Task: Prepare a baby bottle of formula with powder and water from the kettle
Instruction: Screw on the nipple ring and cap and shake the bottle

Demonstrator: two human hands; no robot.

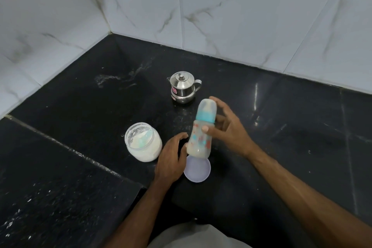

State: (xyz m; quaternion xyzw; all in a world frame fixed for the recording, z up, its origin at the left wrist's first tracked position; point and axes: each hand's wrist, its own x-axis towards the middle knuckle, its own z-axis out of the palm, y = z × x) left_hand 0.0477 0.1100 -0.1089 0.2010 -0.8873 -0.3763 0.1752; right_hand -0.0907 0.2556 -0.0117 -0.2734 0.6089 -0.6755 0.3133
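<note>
A capped baby bottle (201,139) with a blue collar and clear cap stands slightly tilted on the black counter, holding milky liquid. My right hand (226,129) grips its middle from the right, thumb across the printed body. My left hand (171,157) is at the bottle's base, fingers apart, touching its lower left side. An open glass jar of white powder (144,144) with a pale blue scoop inside sits to the left. A small steel kettle (182,90) with its lid on stands behind the bottle.
A round pale lid (198,170) lies flat on the counter just in front of the bottle. The black stone counter (281,127) meets white marble-tiled walls (221,16) at a corner behind. A seam and step run along the left counter section.
</note>
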